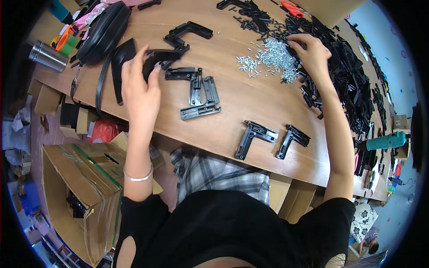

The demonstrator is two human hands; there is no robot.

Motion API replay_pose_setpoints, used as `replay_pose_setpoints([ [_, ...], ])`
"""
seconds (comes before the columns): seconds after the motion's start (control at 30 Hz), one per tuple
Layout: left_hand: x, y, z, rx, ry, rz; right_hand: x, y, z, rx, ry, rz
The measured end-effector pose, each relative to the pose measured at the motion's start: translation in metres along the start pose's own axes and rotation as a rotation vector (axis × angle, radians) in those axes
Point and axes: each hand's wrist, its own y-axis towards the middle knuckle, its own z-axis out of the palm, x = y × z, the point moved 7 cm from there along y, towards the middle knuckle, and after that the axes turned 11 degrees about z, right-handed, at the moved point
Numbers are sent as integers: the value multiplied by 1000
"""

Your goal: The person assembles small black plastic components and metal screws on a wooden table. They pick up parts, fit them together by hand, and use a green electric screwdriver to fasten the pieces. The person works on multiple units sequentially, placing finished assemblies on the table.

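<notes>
My left hand (140, 87) is closed around a black L-shaped plastic part (163, 56), thumb on the near side and fingers on the far side. Just beyond it lie more black angled parts (190, 27). Nearer to me are L-shaped black housings (195, 82) and grey-black ones (201, 109). Two further housings (254, 136) rest at the table's front edge. Over at the right, my right hand (313, 53) bends its fingers in a pinch at the edge of a heap of small silver screws or pins (275, 58). What its fingertips hold, if anything, is too small to see.
A large heap of black plastic parts (353, 80) covers the right of the wooden table (241, 98). Orange-red scissors (292, 8) lie at the back. At the left are a black bag (105, 33) and a steel cup (48, 56). A cardboard box (82, 178) stands below.
</notes>
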Motion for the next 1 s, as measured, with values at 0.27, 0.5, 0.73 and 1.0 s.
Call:
replay_pose_setpoints([
  [0.27,-49,-58,10,123,-1184,-549,1,50,73,424,-203,382],
  [0.5,-82,-78,25,272,-1349,-560,-2,44,61,340,-33,393],
  [0.73,-107,-92,36,385,-1513,-596,-10,40,50,304,178,409],
  [1.0,-135,-110,45,500,-1675,-760,47,-85,-49,667,1192,458],
])
